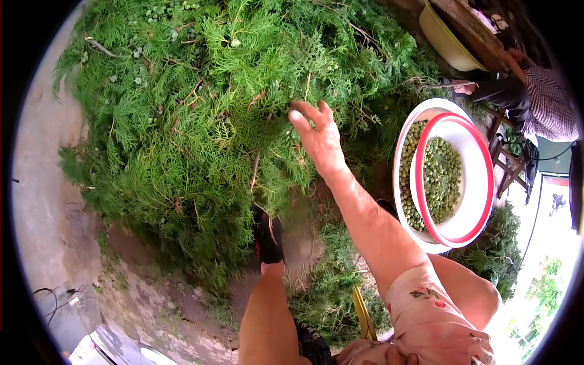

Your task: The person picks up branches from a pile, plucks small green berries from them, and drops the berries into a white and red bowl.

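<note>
Branches [182, 140] heaped on ground [302, 246]; grey concrete [45, 164] beside; right hand [320, 137] near.

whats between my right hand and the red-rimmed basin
In the head view, conifer sprigs beside the right hand, then the white basin and green cones, before the red-rimmed basin.

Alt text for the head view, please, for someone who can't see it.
A right hand reaches toward a large heap of feathery green branches. To the right, a red-rimmed bowl rests on a white basin, both holding small green pieces; another person is partly visible beyond.
</note>
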The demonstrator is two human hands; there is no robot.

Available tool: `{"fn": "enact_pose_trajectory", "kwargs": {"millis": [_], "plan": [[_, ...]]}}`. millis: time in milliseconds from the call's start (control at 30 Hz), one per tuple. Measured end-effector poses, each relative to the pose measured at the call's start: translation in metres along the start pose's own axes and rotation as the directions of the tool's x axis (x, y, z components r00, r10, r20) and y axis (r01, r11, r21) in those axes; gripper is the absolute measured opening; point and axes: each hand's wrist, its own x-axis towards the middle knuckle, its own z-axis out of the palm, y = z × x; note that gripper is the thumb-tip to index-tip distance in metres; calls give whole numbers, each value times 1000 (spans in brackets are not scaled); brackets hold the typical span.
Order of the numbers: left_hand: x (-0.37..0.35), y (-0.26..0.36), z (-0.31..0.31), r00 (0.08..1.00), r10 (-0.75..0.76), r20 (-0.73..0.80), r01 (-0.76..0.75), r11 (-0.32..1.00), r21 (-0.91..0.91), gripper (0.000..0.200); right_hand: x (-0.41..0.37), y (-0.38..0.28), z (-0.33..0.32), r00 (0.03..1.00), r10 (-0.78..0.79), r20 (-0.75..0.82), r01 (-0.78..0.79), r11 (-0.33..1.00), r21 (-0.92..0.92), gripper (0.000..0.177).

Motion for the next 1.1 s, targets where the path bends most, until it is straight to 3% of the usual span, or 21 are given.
{"fn": "enact_pose_trajectory", "kwargs": {"millis": [67,133,200,233,267,333,367,467,533,600,700,733,800,867,900,933,967,1033,1100], "plan": [[4,-13,-7,1000,1,-13,-2,999,-32,60,26,25,26,995,-78,61,77,997,10,43],[12,-31,-16,999,35,0,-35,992,-121,58,30,25,26,981,139,139,-120,984,-133,35],[24,-55,-28,990,135,32,-111,911,-396,57,20,42,25,959,228,169,-242,968,68,29],[30,-71,-39,980,193,47,-133,814,-566,56,9,51,24,997,-71,-1,70,991,-114,24],[33,-92,-54,972,231,40,-133,684,-717,55,-2,53,22,996,-51,-68,52,998,22,22],[32,-137,-89,961,275,-6,-135,451,-882,53,-18,45,3,998,-32,-53,37,995,88,23],[28,-162,-110,958,282,-51,-156,363,-919,52,-25,39,-6,999,53,-12,-50,983,178,23],[-11,-246,-183,938,255,-235,-291,209,-934,50,-50,33,-22,996,94,4,-92,964,251,23],[-52,-295,-228,915,221,-336,-380,200,-903,49,-70,27,-31,997,71,13,-72,977,201,24],[-81,-326,-257,899,232,-370,-415,188,-890,47,-92,18,-38,995,96,22,-98,959,264,25],[-70,-346,-250,884,251,-393,-426,88,-901,39,-128,3,-48,999,-11,42,5,989,148,25],[-80,-331,-236,876,31,-481,-481,92,-872,39,-141,4,-48,998,-45,40,40,991,128,28],[-81,-325,-231,876,-47,-479,-473,107,-875,39,-173,8,-48,982,-132,135,135,991,-12,32],[-79,-325,-235,911,-7,-413,-410,118,-905,33,-209,37,-32,964,-129,232,79,974,212,33],[-78,-326,-237,925,12,-379,-377,125,-918,30,-251,16,-30,997,-75,-33,81,942,326,32],[-72,-339,-246,950,81,-303,-310,97,-946,29,-269,3,-32,999,31,-38,-8,871,491,35],[-75,-334,-242,937,64,-343,-349,137,-927,28,-287,-11,-34,990,135,-42,-76,761,645,41],[-82,-325,-234,906,31,-422,-418,221,-881,26,-295,-13,-40,979,202,19,-160,711,684,36],[-85,-311,-223,826,-56,-560,-491,417,-765,25,-288,-3,-43,978,197,68,-198,772,604,32]]}}
